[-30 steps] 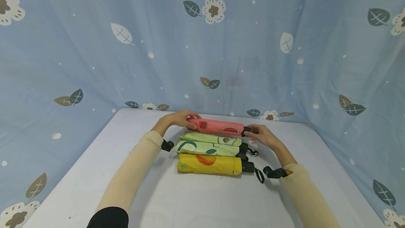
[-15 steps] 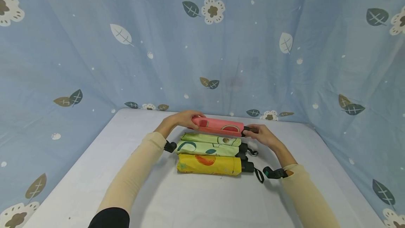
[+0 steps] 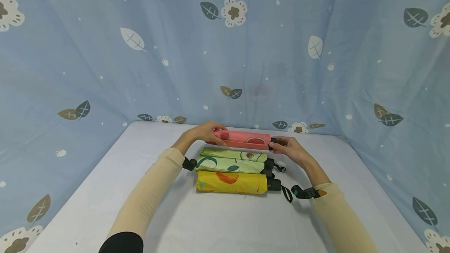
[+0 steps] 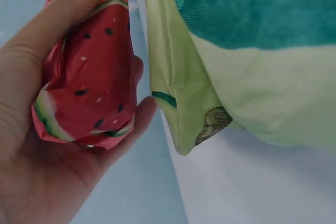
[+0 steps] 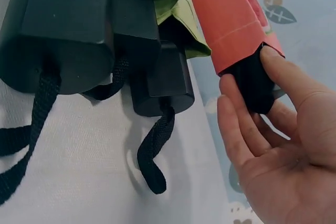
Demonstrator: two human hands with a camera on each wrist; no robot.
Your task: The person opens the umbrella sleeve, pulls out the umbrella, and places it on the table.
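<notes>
A folded pink umbrella [image 3: 242, 138] with a watermelon print lies crosswise between both hands, behind the other umbrellas. My left hand [image 3: 210, 132] grips its fabric end; the left wrist view shows thumb and fingers curled round the red tip [image 4: 94, 87]. At the opposite end, my right hand [image 3: 289, 148] holds the black handle [image 5: 254, 85] between thumb and fingers. Just in front of it are two folded light-green umbrellas, the rear one [image 3: 232, 154] partly hidden by the front one [image 3: 228, 164]. Nearest the person lies a yellow umbrella [image 3: 230, 182] with an orange-fruit print.
The umbrellas lie side by side on a white-covered table [image 3: 225, 221], black handles to the right. Wrist straps hang from several handles, one a black loop [image 5: 152, 153]. A blue patterned curtain [image 3: 225, 57] rises along the back and sides.
My left hand has slid a little to the right along the pink umbrella, which now looks slightly turned about its length. The right hand and the other umbrellas stay nearly in place.
</notes>
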